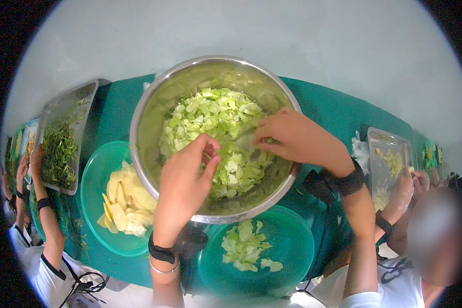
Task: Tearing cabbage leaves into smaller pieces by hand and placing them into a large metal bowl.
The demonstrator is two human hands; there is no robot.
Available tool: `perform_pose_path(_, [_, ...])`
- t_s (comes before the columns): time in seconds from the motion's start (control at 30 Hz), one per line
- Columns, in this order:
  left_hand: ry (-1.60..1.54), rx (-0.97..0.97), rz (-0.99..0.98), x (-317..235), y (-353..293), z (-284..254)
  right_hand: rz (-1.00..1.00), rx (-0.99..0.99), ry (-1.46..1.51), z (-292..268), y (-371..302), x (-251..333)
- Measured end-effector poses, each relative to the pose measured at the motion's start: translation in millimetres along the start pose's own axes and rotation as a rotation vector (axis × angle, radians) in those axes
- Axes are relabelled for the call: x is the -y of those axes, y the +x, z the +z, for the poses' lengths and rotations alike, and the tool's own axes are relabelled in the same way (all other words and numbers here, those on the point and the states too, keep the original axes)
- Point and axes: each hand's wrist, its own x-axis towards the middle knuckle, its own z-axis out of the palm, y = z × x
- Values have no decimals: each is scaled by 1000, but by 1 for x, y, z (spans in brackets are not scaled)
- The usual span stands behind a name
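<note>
A large steel bowl (145, 169) holds a heap of torn light-green cabbage pieces (215, 110). Over its near left part is my left hand (187, 172), fingers curled and thumb close to the index finger; whatever may be between them is too small to make out. My right hand (290, 134) reaches in over the right rim with its fingers closed, and a pale piece of cabbage leaf (245, 140) shows at the fingertips. In front of the bowl stands a green plastic basin (290, 251) with a few cabbage pieces (245, 245) in it.
Left of the bowl, another green basin (95, 197) holds peeled yellowish slices (126, 197). Farther left, a co-worker's hand (37, 156) is at a tray of green stems (59, 149). At right, another person's hands (406, 187) work by a metal tray (387, 134). A green cloth (339, 110) covers the table.
</note>
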Motion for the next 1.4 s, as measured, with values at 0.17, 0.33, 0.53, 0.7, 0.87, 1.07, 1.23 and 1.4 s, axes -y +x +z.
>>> perform_pose_path(0.17, [36, 20, -7, -10, 2, 1, 9, -143, 433, -32, -19, 26])
perform_pose_path(0.33, [31, 26, -3, -2, -3, 0, -241, 16, 509, -49, -43, 68])
perform_pose_path(0.53, [-41, 18, 35, 2, 0, 2, -313, 197, 587, -41, -55, 86])
perform_pose_path(0.7, [-73, 20, 38, 5, 0, 2, -282, 269, 723, -42, -51, 82])
perform_pose_path(0.87, [-111, 15, 77, 7, 5, 2, -235, 350, 830, -49, -45, 78])
perform_pose_path(1.07, [18, -41, 126, 9, 0, 2, 14, -71, 301, -20, -16, 21])
perform_pose_path(1.23, [57, 5, 70, 3, -2, 0, -49, -276, -50, 26, 15, -6])
perform_pose_path(1.4, [98, 41, 23, -6, -2, -3, -20, -99, -121, 32, 24, -2])
